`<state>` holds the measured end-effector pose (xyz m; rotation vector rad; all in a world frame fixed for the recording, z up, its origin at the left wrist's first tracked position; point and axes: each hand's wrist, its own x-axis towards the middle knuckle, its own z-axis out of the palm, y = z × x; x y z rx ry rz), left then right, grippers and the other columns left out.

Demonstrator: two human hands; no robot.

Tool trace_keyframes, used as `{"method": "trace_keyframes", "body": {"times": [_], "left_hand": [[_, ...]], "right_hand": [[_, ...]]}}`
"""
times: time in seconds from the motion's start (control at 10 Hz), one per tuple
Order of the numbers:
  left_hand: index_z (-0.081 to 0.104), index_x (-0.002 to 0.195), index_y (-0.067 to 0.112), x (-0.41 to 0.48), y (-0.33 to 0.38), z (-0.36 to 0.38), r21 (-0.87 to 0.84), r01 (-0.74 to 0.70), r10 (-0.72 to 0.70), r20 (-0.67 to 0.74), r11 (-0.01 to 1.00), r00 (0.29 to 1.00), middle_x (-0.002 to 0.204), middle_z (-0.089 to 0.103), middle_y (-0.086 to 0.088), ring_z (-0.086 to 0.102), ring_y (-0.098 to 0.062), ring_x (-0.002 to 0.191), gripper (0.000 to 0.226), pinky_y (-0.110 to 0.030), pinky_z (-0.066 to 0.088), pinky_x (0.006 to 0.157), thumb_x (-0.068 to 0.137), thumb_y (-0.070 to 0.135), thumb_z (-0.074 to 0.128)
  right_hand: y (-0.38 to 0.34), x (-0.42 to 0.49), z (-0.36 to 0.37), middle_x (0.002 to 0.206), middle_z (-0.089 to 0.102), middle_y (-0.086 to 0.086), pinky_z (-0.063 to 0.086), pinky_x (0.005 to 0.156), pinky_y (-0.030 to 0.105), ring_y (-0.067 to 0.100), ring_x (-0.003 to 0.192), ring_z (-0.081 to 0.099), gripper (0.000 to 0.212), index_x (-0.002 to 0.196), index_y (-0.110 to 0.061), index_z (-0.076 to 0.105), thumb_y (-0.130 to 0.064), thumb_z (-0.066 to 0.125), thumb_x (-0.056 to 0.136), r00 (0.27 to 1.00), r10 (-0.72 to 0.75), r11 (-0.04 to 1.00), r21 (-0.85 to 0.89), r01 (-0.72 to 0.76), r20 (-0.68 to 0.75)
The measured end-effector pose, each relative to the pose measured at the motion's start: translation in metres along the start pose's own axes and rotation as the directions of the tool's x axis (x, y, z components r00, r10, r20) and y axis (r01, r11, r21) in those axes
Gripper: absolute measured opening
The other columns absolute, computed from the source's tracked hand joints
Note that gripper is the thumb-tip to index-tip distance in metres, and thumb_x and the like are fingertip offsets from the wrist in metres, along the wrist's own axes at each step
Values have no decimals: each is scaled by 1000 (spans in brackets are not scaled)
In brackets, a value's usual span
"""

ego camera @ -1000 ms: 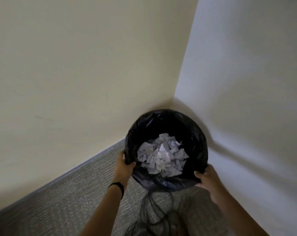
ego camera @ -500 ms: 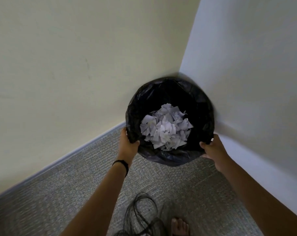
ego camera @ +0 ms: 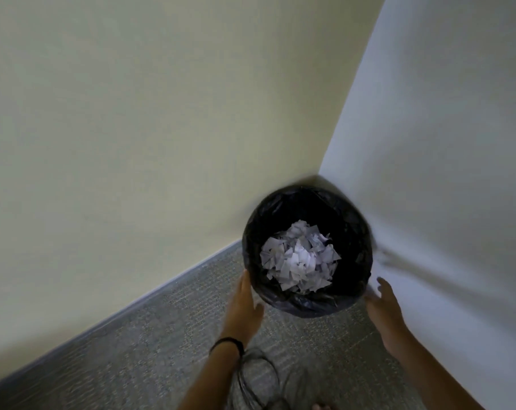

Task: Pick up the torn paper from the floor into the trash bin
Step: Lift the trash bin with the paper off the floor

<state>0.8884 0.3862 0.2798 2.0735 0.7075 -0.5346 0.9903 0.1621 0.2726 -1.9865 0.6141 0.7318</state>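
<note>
Head view: the trash bin (ego camera: pixel 307 304), lined with a black bag, stands on the carpet floor (ego camera: pixel 162 335) in the corner of two walls, with torn paper (ego camera: pixel 298 255) heaped inside. The left hand (ego camera: pixel 245 303) lies straight-fingered along its left side. The right hand (ego camera: pixel 381 303) is blurred, its fingers loose, and hovers just beside the bin, holding nothing.
</note>
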Motion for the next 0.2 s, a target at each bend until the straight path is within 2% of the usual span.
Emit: {"method": "trace_keyframes", "body": {"times": [0.1, 0.2], "left_hand": [[-9, 150, 16, -23, 22, -23, 56, 37, -37, -12, 998, 999, 160, -6, 0, -1, -20, 148, 74, -30, 11, 119, 97, 9, 43], [-20, 146, 13, -56, 65, -56, 130, -25, 28, -22, 991, 999, 158, -18, -2, -13, -22, 147, 77, -30, 11, 119, 97, 6, 39]], "right_hand": [[-30, -37, -4, 137, 45, 20, 44, 95, 44, 37, 121, 48, 48, 138, -7, 37, -6, 53, 92, 995, -96, 994, -58, 96, -8], [-80, -71, -10, 143, 39, 18, 38, 106, 49, 34, 130, 40, 55, 140, -8, 35, 8, 43, 88, 978, -206, 974, -93, 206, 8]]}}
